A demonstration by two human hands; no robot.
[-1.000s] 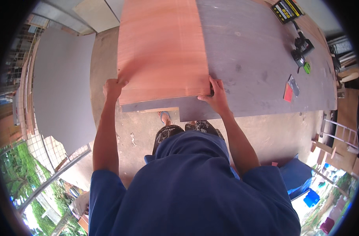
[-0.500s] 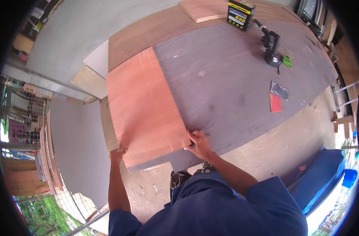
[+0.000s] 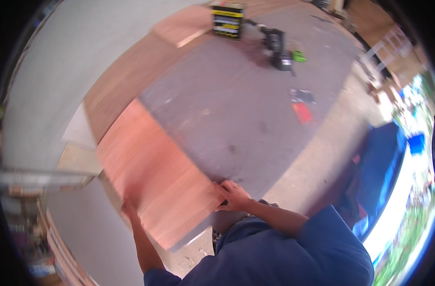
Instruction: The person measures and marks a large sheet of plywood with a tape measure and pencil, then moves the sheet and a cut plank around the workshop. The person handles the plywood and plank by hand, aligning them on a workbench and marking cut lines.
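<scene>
- Wood board [image 3: 155, 176]: laid flat on the near-left part of the grey surface [image 3: 236, 109], set at a slant in view. Placement judged roughly done; final position can't be confirmed.
- Left hand [image 3: 127, 208]: grip closed on the board's left edge, edge apparently pinched; underside fingers hidden, some blur.
- Right hand [image 3: 233, 194]: near-right corner pinched between thumb and fingers. A small dark patch is seen under the palm; can't tell if it's an object or shadow.
- Not yet done: board not released by either hand. Handling judged to be mid-step, not finished.
- Near edge: a grey strip is left showing past the board, so no flush fit is seen there. Whether that's intended can't be told.
- Right of the board, most of the grey surface is left uncovered.
- Far side: tin [image 3: 228, 21], black power tool [image 3: 276, 47] and green item [image 3: 299, 56] are left unheld.
- Right side: red piece [image 3: 302, 113] and dark packet [image 3: 302, 96] are left lying together, well apart from both hands.
- No fixing or glue is seen on the board's top face; underside hidden.
</scene>
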